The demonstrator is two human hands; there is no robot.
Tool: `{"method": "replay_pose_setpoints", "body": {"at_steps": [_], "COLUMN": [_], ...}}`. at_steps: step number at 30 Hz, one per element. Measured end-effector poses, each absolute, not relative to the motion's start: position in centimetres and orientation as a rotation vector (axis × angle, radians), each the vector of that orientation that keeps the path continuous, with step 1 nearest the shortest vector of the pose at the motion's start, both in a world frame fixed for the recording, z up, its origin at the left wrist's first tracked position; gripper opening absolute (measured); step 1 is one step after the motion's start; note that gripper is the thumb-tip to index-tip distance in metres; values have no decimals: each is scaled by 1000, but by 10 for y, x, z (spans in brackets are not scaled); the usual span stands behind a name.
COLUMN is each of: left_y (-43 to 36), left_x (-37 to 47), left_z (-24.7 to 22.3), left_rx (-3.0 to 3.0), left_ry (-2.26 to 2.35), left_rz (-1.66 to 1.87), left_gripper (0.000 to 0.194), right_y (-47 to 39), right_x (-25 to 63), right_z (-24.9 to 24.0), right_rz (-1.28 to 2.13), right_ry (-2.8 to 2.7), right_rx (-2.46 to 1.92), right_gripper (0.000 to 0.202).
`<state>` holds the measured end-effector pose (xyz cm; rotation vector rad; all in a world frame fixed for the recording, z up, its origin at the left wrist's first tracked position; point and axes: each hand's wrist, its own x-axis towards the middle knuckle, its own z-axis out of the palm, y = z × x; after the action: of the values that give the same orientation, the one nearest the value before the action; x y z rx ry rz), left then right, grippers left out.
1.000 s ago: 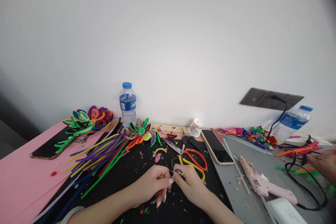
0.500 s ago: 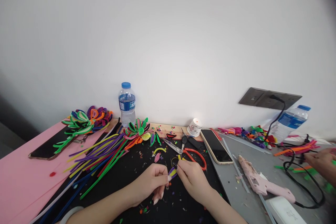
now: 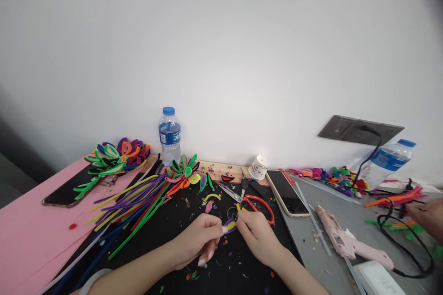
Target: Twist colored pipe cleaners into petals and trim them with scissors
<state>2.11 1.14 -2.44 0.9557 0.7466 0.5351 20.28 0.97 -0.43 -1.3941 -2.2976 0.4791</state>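
Observation:
Between my hands is a small looped piece of purple and yellow pipe cleaner. My left hand pinches its left end between thumb and index finger, the other fingers curled below. My right hand is closed on its right end, and a short yellow tip sticks up above those fingers. Just beyond lie red-handled scissors, partly open, with the handles behind my right hand. A bent yellow-green piece and a small pink piece rest on the black mat.
Loose pipe cleaners and a pipe-cleaner flower lie left, near a water bottle. At right are a phone, a paper cup and a pink glue gun with a black cord. Another person's hand is at far right.
My hands have drawn slightly apart, so more of the purple and yellow piece shows between them. The whole view has shifted a little.

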Motion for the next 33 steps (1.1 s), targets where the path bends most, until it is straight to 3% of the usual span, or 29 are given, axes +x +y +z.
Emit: {"method": "replay_pose_setpoints", "body": {"at_steps": [7, 20, 27, 33], "left_y": [5, 16, 41, 68], "left_x": [14, -5, -72, -108], "left_z": [-17, 10, 48, 32], "left_rx": [1287, 1430, 1648, 1992], "left_ry": [631, 694, 1075, 1926], "left_rz": [186, -140, -231, 223], "left_gripper": [40, 33, 28, 19], "right_y": [18, 13, 11, 12], "right_x": [203, 201, 199, 200], "right_z": [-12, -17, -13, -16], "right_rz": [349, 651, 657, 660], "right_ry": [-2111, -1986, -1968, -1994], "right_rx": [-1647, -1497, -1469, -1435], "right_gripper": [25, 21, 17, 23]}}
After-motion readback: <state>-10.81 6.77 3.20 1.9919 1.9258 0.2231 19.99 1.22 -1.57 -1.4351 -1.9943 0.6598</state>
